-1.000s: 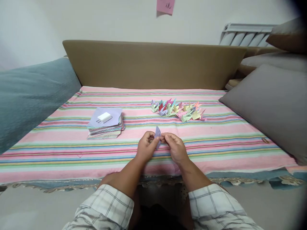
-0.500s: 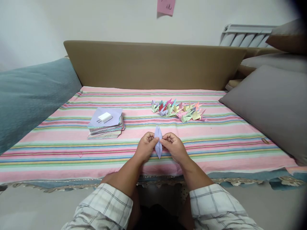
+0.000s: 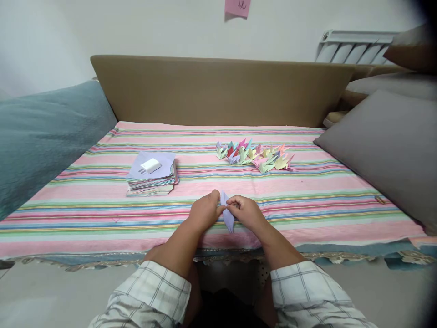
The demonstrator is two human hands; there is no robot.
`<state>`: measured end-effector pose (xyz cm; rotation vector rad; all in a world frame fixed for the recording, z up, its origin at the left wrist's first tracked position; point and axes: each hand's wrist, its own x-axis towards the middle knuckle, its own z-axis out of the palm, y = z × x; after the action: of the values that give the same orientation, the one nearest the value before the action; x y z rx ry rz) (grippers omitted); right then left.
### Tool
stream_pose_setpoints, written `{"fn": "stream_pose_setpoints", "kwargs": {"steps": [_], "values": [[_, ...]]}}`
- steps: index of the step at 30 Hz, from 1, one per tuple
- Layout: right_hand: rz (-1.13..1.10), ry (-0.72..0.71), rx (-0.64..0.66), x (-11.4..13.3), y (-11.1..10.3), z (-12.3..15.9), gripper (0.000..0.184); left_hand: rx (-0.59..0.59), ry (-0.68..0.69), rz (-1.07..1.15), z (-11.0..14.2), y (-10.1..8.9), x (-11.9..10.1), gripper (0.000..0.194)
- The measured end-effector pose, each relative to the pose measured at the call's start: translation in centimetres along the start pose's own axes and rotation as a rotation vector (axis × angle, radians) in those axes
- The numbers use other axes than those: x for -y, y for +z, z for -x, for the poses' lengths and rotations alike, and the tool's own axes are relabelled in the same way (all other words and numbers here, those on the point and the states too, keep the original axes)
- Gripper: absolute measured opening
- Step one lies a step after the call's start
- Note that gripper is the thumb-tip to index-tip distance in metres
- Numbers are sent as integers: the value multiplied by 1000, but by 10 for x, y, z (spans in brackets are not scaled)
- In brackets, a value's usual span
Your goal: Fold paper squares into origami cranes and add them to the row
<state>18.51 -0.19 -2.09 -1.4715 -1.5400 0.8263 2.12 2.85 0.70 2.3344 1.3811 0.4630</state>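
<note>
A narrow, pointed piece of folded lavender paper [image 3: 228, 221] lies between my hands, near the front of the striped cloth. My left hand [image 3: 205, 210] grips its left side, the thumb reaching across toward the middle. From the right, my right hand [image 3: 247, 212] pinches it between thumb and fingertips. The fingers partly cover the middle of the paper. Beyond my hands, several folded paper cranes [image 3: 254, 157] in many colours stand in a cluster. To the left sits a stack of square paper sheets [image 3: 152, 184], a lavender one on top.
A white plug charger [image 3: 150, 166] rests on the paper stack. The striped cloth [image 3: 85, 205] covers the seat. A teal cushion [image 3: 51, 136] bounds the left, a grey pillow [image 3: 385, 150] the right, and a brown board [image 3: 221, 91] the back.
The folded paper has come slightly nearer to me and tilted, its lower tip swinging right. My left hand has turned over its left side, and my right fingertips have shifted on it.
</note>
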Motion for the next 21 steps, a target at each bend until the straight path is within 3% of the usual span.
{"fn": "stream_pose_setpoints", "kwargs": {"steps": [4,8,13,16,21], "values": [[294,-269,46,-3,-11,1,12,-33,220,-51,-3,1,2,4],[363,-441,175,-8,-19,2,27,-15,352,-71,-3,0,6,17],[361,-449,269,-6,-28,3,33,81,371,-38,5,-6,11,39],[346,-431,322,-4,-31,3,40,82,371,-64,7,-8,12,46],[347,-410,363,-4,-33,3,44,36,457,-115,5,-8,9,33]]}}
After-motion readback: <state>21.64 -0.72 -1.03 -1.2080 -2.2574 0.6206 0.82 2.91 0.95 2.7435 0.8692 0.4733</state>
